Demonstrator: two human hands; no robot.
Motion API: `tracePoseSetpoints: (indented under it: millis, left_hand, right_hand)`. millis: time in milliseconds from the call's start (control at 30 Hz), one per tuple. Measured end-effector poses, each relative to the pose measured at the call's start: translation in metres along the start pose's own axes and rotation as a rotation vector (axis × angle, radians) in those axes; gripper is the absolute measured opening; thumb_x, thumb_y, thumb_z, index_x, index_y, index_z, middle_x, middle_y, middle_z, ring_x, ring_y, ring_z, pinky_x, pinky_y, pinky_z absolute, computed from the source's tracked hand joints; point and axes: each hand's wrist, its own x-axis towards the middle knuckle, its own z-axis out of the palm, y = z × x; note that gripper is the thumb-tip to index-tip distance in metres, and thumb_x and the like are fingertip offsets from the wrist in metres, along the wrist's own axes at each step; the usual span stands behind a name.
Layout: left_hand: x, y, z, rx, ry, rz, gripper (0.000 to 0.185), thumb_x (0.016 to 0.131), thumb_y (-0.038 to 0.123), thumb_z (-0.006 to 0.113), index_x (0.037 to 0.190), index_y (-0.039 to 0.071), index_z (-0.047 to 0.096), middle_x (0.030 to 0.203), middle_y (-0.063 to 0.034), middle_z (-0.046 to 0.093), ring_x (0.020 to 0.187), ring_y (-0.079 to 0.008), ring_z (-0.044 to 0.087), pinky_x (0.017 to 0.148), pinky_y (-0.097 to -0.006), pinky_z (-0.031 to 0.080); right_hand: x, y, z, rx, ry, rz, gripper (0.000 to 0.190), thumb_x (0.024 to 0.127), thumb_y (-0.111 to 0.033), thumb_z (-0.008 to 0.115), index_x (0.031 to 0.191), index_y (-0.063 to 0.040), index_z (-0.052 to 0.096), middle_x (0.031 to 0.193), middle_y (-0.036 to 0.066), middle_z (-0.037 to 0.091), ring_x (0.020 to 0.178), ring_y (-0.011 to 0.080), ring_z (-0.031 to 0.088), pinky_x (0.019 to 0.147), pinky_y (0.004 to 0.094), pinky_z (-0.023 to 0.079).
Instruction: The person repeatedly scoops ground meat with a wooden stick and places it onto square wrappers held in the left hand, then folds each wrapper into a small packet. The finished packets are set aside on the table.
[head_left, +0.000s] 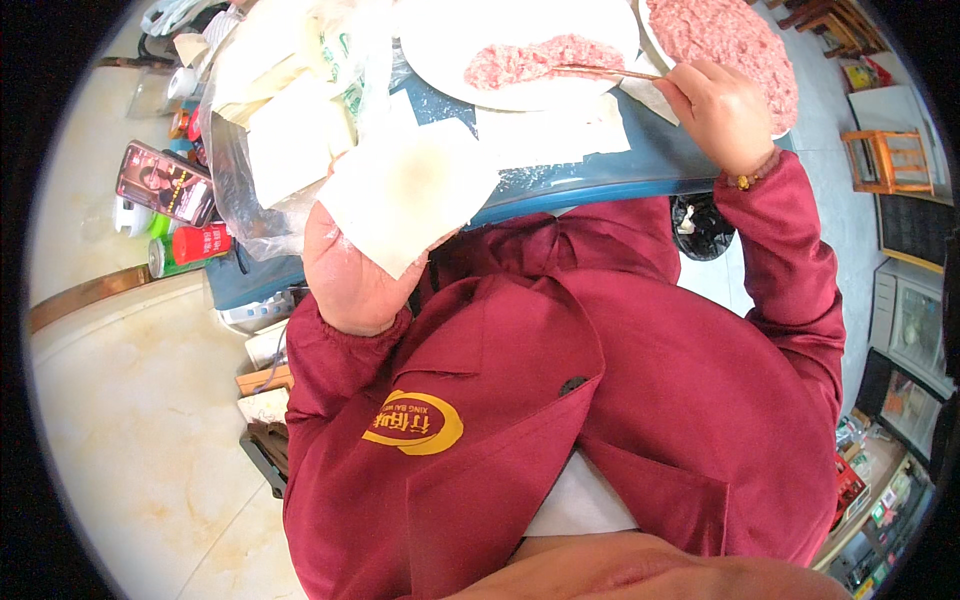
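Note:
A thin square dough wrapper (412, 184) lies across the palm of my left hand (356, 277), covering most of the fingers. My right hand (720, 112) grips a thin stick (607, 72), whose far end touches a strip of ground meat (540, 61) on a white plate (450, 75). Beside that hand is a second white dish heaped with ground meat (739, 56). Loose wrappers (551, 135) lie at the near side of the plate. Stacked wrappers (289, 142) sit in a clear plastic bag (259, 232) left of my left hand.
The blue table edge (592, 196) bears white flour. A phone (165, 184) leans at the left beside a green can and a red container (202, 244). A bin lined with a black bag (703, 232) stands below the table, and a wooden stool (889, 161) stands far right.

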Motion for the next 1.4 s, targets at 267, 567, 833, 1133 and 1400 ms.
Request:
tracePoseSetpoints:
  millis: [267,567,833,1133,1400]
  left_hand:
    - [0.000,-0.004,-0.001,-0.003,0.243,0.037,0.060,0.104,0.042,0.032,0.143,-0.003,0.040,0.142,-0.0199,0.050,0.132,-0.0384,0.047,0.112,-0.0554,0.035]
    - [0.053,-0.027,-0.006,0.291,0.183,0.073,0.056,0.103,0.038,0.032,0.136,-0.005,0.046,0.134,-0.0190,0.056,0.125,-0.0329,0.054,0.111,-0.0464,0.037]
    - [0.054,-0.030,-0.010,0.249,0.098,-0.005,0.062,0.102,0.045,0.033,0.140,-0.003,0.043,0.140,-0.0169,0.054,0.131,-0.0315,0.050,0.113,-0.0452,0.034]
    - [0.055,-0.012,0.001,-0.112,-0.026,-0.007,0.064,0.103,0.046,0.031,0.144,-0.002,0.041,0.144,-0.0170,0.050,0.135,-0.0340,0.045,0.114,-0.0474,0.032]
    - [0.067,-0.011,0.021,0.183,0.084,0.114,0.063,0.102,0.045,0.031,0.152,0.006,0.031,0.151,-0.0151,0.042,0.140,-0.0344,0.039,0.116,-0.0496,0.029]
  right_hand:
    - [-0.013,-0.018,0.014,0.219,-0.102,0.111,0.026,0.087,-0.026,0.068,0.073,-0.006,0.061,0.067,0.014,0.061,0.065,0.0350,0.063,0.057,0.0450,0.050]
    - [-0.003,-0.130,0.010,0.438,0.262,0.065,0.015,0.076,-0.015,0.077,0.082,-0.007,0.066,0.075,0.009,0.062,0.066,0.0276,0.063,0.060,0.0378,0.050]
    - [-0.010,-0.118,0.013,1.108,-0.047,0.556,0.022,0.092,-0.018,0.069,0.080,0.000,0.065,0.063,0.007,0.057,0.059,0.0123,0.053,0.057,0.0292,0.046]
    - [-0.020,-0.107,0.014,1.406,-0.058,0.736,0.024,0.096,-0.017,0.067,0.077,-0.003,0.063,0.068,-0.004,0.056,0.063,0.0036,0.046,0.056,0.0218,0.039]
    - [-0.037,-0.086,-0.006,1.560,-0.315,0.830,0.026,0.097,-0.018,0.064,0.075,-0.005,0.059,0.065,-0.007,0.052,0.060,0.0021,0.044,0.054,0.0196,0.036]
